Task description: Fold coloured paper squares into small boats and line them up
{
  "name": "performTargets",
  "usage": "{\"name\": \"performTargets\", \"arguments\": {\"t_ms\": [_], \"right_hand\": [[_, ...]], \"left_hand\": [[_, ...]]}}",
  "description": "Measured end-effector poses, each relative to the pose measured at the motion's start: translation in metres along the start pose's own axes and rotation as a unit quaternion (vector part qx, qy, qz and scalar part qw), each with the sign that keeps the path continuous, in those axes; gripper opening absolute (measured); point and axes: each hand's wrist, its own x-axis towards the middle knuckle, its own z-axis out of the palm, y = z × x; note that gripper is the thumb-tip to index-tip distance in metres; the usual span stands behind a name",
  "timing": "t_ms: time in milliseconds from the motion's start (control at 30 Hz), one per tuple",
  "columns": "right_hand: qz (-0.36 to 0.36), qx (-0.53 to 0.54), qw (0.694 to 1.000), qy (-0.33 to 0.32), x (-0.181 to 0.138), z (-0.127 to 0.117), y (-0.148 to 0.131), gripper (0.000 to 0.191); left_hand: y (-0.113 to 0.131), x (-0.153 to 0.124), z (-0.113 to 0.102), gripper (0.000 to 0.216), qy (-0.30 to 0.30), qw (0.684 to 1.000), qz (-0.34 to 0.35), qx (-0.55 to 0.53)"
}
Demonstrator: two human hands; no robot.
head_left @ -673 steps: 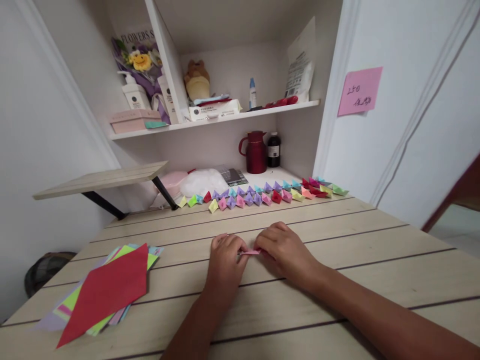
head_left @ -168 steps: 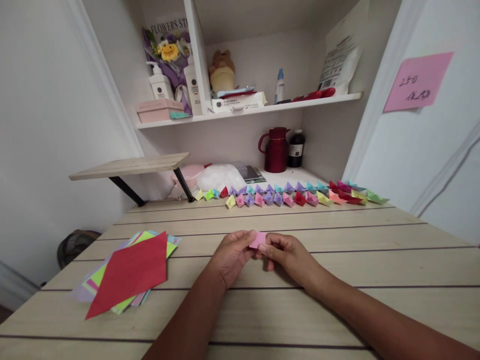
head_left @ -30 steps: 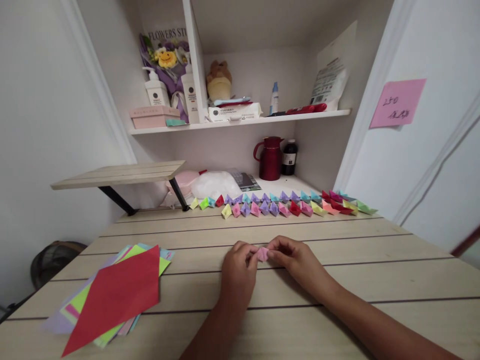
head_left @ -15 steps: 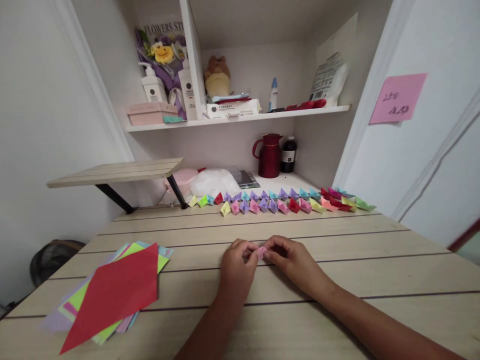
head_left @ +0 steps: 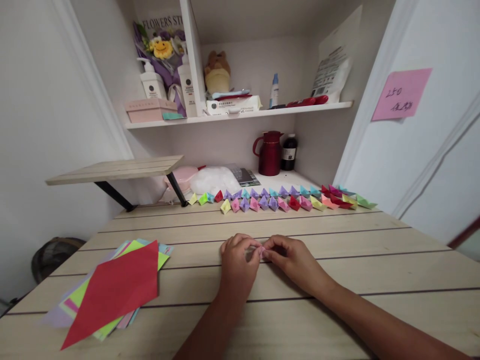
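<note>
My left hand (head_left: pixel 237 261) and my right hand (head_left: pixel 293 259) meet over the middle of the wooden table (head_left: pixel 337 235), fingertips pinched together on a small folded pink paper piece (head_left: pixel 261 250). Only a sliver of the pink piece shows between the fingers. Rows of small folded paper boats (head_left: pixel 277 199) in several colours stand along the table's far edge. A stack of coloured paper sheets (head_left: pixel 112 287), a red one on top, lies to the left of my left hand.
A raised wooden board (head_left: pixel 116 169) on black legs juts out at the back left. Behind the boats are a white plastic bag (head_left: pixel 215 180), a dark red jug (head_left: pixel 269 152) and a dark bottle (head_left: pixel 289 151). A shelf (head_left: pixel 240 116) above holds bottles and boxes.
The pink piece has been folded smaller over the frames; in the last second both hands sank slightly toward the table and closed tighter around it.
</note>
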Motion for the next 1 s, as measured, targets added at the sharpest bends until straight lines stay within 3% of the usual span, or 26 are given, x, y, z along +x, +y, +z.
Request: {"name": "performTargets", "arguments": {"t_ms": [733, 1000], "right_hand": [[-0.115, -0.053, 0.988, 0.082, -0.003, 0.002, -0.003, 0.007], [-0.118, -0.162, 0.978, 0.066, -0.006, 0.0, -0.01, 0.007]], "left_hand": [[0.003, -0.003, 0.001, 0.012, 0.007, 0.998, 0.061, -0.009], [0.004, -0.005, 0.001, 0.014, -0.004, 0.998, 0.068, 0.008]]}}
